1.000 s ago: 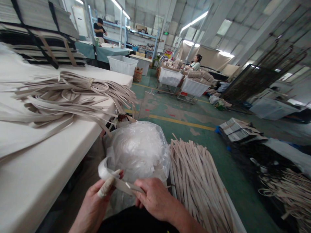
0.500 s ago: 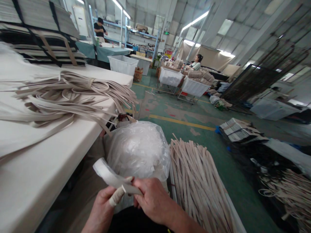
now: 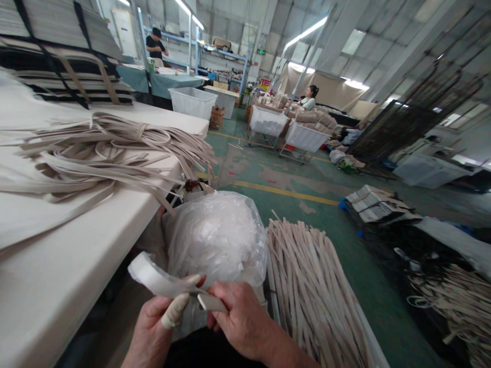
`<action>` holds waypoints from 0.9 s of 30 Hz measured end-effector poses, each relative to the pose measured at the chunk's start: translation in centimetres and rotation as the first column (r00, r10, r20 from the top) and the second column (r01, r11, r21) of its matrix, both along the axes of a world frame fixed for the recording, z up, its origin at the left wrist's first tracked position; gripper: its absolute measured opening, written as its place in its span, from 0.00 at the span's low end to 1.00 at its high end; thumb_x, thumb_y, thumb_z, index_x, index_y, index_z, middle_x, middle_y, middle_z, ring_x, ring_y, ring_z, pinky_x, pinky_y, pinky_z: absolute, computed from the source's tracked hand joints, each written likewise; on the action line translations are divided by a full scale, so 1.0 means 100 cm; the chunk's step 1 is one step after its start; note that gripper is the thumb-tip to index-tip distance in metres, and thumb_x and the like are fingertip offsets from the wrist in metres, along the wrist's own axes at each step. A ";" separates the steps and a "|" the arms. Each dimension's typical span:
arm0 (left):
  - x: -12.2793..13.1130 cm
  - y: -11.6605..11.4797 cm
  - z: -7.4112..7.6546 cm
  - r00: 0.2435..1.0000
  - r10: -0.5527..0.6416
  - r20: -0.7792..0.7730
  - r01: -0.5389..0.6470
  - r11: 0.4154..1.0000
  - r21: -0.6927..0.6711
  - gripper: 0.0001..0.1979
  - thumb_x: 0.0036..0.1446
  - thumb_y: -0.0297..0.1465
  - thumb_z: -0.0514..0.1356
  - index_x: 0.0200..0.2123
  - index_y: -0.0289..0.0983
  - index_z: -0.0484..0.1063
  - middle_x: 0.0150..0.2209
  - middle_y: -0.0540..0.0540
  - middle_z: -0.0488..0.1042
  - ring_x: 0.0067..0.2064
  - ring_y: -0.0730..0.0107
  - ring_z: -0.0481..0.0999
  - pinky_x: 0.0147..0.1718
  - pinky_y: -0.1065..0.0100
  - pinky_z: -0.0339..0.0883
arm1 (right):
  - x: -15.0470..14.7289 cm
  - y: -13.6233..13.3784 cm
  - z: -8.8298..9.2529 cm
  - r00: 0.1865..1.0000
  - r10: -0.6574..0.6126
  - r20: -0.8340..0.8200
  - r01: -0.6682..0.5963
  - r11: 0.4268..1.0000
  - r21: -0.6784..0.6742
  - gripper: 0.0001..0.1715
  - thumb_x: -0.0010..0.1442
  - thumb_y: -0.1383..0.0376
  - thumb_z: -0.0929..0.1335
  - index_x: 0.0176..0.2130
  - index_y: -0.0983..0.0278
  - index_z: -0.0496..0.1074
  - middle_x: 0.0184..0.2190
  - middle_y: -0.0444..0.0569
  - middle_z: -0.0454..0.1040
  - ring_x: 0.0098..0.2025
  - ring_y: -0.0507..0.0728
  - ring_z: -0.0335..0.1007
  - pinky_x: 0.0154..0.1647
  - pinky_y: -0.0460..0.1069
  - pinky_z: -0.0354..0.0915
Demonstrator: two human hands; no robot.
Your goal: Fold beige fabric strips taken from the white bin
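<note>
Strap in grip of L hand & R hand, nr clear bag w/ white scraps.

Illumination is moderate and cool, supplied mainly by overhead tube lamps at top centre and upper left. These clip to white, as do the bright patches along the back curtain. Window panes at upper right add weaker light. The table at left reads pale; the space beneath it falls into deep shadow. The plastic bag at lower centre carries scattered glare, and the pale strip loses surface detail. Shading on both hands is soft. Black material at lower right merges into darkness. Wide-angle stretching tilts and smears the outer edges; distant detail is soft.
</note>
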State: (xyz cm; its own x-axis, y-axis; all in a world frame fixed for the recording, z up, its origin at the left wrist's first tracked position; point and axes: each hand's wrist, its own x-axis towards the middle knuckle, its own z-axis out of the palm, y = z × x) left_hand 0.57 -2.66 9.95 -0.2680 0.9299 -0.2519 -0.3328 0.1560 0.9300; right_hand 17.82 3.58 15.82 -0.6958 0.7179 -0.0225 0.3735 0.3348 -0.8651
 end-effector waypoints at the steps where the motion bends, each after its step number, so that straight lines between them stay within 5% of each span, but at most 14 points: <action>1: 0.001 0.000 0.000 1.000 -0.029 0.007 0.029 1.000 0.011 0.18 0.44 0.46 0.70 0.34 0.39 0.84 0.40 0.38 0.83 0.46 0.45 0.78 0.48 0.54 0.71 | 0.000 -0.001 -0.001 1.000 0.001 -0.015 -0.001 1.000 -0.018 0.09 0.61 0.72 0.64 0.29 0.64 0.68 0.22 0.40 0.71 0.25 0.48 0.69 0.30 0.41 0.59; 12: 0.007 -0.005 0.002 0.956 -0.140 0.257 0.141 0.990 0.016 0.23 0.45 0.45 0.71 0.43 0.39 0.82 0.36 0.41 0.82 0.44 0.47 0.78 0.45 0.56 0.72 | -0.003 -0.004 -0.003 0.998 0.035 -0.058 -0.038 0.998 -0.041 0.06 0.59 0.73 0.64 0.33 0.63 0.69 0.23 0.40 0.71 0.25 0.48 0.69 0.30 0.41 0.59; 14: 0.007 0.000 0.007 0.919 -0.064 0.388 0.084 0.996 -0.036 0.25 0.43 0.45 0.71 0.45 0.39 0.81 0.40 0.40 0.82 0.45 0.49 0.78 0.46 0.57 0.72 | -0.002 -0.004 -0.004 0.997 0.060 -0.051 -0.060 0.998 -0.015 0.06 0.58 0.73 0.65 0.32 0.64 0.69 0.24 0.40 0.72 0.26 0.49 0.69 0.30 0.42 0.59; 17: 0.000 0.013 0.013 0.819 0.203 0.536 -0.097 0.971 -0.218 0.23 0.49 0.41 0.69 0.48 0.39 0.78 0.44 0.40 0.81 0.41 0.58 0.80 0.41 0.62 0.75 | 0.001 -0.006 -0.007 0.997 0.077 -0.001 -0.077 0.997 -0.002 0.06 0.56 0.74 0.65 0.30 0.64 0.68 0.24 0.41 0.73 0.26 0.49 0.69 0.29 0.41 0.58; 21: -0.018 0.023 0.022 0.803 0.427 0.415 -0.320 0.897 -0.305 0.19 0.48 0.31 0.69 0.45 0.40 0.77 0.35 0.47 0.82 0.32 0.68 0.80 0.31 0.72 0.75 | 0.005 -0.009 -0.011 0.990 0.111 0.088 -0.109 0.994 -0.028 0.06 0.53 0.75 0.67 0.28 0.64 0.69 0.24 0.41 0.73 0.26 0.49 0.69 0.27 0.41 0.57; 25: -0.031 0.012 0.031 0.883 0.390 0.263 -0.374 0.921 -0.109 0.27 0.32 0.40 0.77 0.38 0.40 0.78 0.33 0.48 0.82 0.33 0.62 0.80 0.33 0.69 0.76 | 0.008 -0.009 -0.008 0.988 0.129 0.090 -0.122 0.989 -0.081 0.07 0.56 0.74 0.65 0.30 0.64 0.70 0.25 0.41 0.73 0.26 0.48 0.70 0.28 0.41 0.58; 27: -0.030 0.007 0.025 0.895 0.382 0.231 -0.369 0.924 -0.097 0.28 0.33 0.42 0.76 0.40 0.41 0.77 0.34 0.49 0.83 0.33 0.61 0.80 0.33 0.68 0.76 | 0.009 -0.009 -0.006 0.987 0.121 0.102 -0.111 0.989 -0.102 0.08 0.55 0.75 0.65 0.30 0.64 0.70 0.24 0.41 0.73 0.26 0.48 0.69 0.29 0.41 0.58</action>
State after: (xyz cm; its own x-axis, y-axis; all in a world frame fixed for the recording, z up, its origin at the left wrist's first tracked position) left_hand -2.44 -1.96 12.49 -0.5199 0.7569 -0.3960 -0.5887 0.0185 0.8081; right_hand 18.74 2.72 15.25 -0.7641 0.6234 -0.1660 0.4293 0.2992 -0.8522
